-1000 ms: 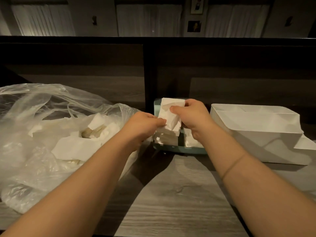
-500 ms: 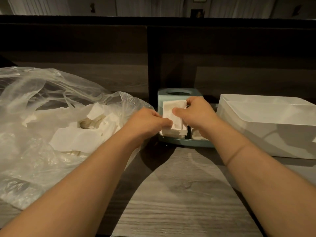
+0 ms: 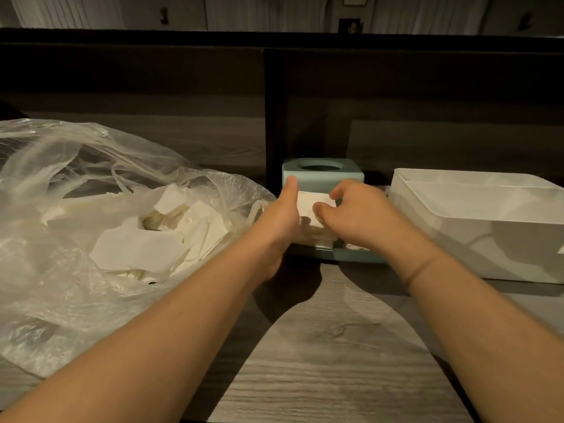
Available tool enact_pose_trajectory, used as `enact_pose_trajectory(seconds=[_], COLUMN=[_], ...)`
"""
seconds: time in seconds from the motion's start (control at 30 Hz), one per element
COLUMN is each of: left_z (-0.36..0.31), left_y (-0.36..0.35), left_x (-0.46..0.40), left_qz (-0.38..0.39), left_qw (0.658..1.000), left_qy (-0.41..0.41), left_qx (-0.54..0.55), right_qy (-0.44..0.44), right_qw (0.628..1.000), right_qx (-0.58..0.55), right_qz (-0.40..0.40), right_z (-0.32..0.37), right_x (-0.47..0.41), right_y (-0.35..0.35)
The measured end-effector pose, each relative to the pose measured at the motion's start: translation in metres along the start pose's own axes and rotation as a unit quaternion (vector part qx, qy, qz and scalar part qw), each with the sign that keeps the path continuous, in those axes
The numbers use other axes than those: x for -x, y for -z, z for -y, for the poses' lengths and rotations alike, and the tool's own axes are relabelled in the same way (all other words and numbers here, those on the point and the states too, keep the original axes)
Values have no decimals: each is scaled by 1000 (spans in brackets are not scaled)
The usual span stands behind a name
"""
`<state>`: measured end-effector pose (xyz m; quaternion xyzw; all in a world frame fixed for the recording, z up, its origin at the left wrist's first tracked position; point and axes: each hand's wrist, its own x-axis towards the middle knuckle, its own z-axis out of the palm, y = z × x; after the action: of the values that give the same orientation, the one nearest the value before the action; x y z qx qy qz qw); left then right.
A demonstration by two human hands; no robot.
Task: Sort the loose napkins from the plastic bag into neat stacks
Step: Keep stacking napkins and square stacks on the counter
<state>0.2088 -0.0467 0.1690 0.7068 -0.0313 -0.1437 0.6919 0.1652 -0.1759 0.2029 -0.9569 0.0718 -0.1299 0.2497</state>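
Observation:
A clear plastic bag [image 3: 61, 270] lies at the left, open, with several loose white napkins [image 3: 137, 251] inside. A folded white napkin [image 3: 309, 200] sits on top of a napkin stack [image 3: 311, 236] in the front tray of a teal holder [image 3: 323, 174]. My left hand [image 3: 282, 218] is at the napkin's left edge, thumb pointing up, with a fingertip curled in under the napkin. My right hand [image 3: 357, 212] is at its right edge, with the thumb on the napkin and the fingers curled above it.
A white plastic bin [image 3: 476, 209] stands right of the teal holder. A dark wooden partition [image 3: 274, 117] rises directly behind both. Grey wood tabletop [image 3: 329, 361] stretches between my forearms toward me.
Both hands have lowered the folded napkin from upright in the air onto the stack in the teal holder. My left thumb has straightened upward.

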Motion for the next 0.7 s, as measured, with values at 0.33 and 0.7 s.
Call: enact_pose_trajectory(seconds=[0.33,0.7], left_z=[5,-15], left_y=[-8,-9], left_x=[4,27], left_qz=[9,1], left_qw=[1000,998], left_qy=[-8,23], left_qx=[-16,-62], right_qy=[-6,-2], right_qw=[1000,996], right_qx=[-13,-30], right_qz=[-2,-84], right_z=[2,0], right_x=[4,1], right_y=[2,3])
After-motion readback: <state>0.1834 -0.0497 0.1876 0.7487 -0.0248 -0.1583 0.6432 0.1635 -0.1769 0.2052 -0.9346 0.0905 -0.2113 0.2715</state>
